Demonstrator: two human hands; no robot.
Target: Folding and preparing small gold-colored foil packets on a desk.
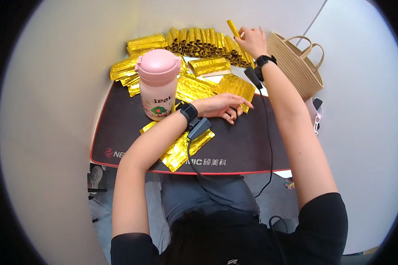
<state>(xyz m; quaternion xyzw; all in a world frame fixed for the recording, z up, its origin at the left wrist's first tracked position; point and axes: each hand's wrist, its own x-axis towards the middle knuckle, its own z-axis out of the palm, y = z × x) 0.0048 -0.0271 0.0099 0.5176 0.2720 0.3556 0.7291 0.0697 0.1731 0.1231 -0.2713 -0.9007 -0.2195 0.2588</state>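
My right hand (253, 42) is raised at the far right of the mat, with finger and thumb pinching a slim gold foil paper roll (232, 28). Below and left of it, similar gold rolls (197, 36) are heaped in a row along the wall. My left hand (221, 107) hovers over the mat, fingers apart and loosely bent, holding nothing. A gold foil sheet (238, 84) lies just beyond its fingertips. More flat gold sheets (190, 89) are spread behind that hand, and another gold foil piece (181, 152) is partly covered by my left forearm.
A pink lidded tumbler (158, 84) stands upright left of my left wrist. The dark, red-edged desk mat (247, 150) covers the near tabletop. At the right, a woven tan bag (292, 66) leans near my right forearm. Black cables (269, 141) hang from both wrist devices.
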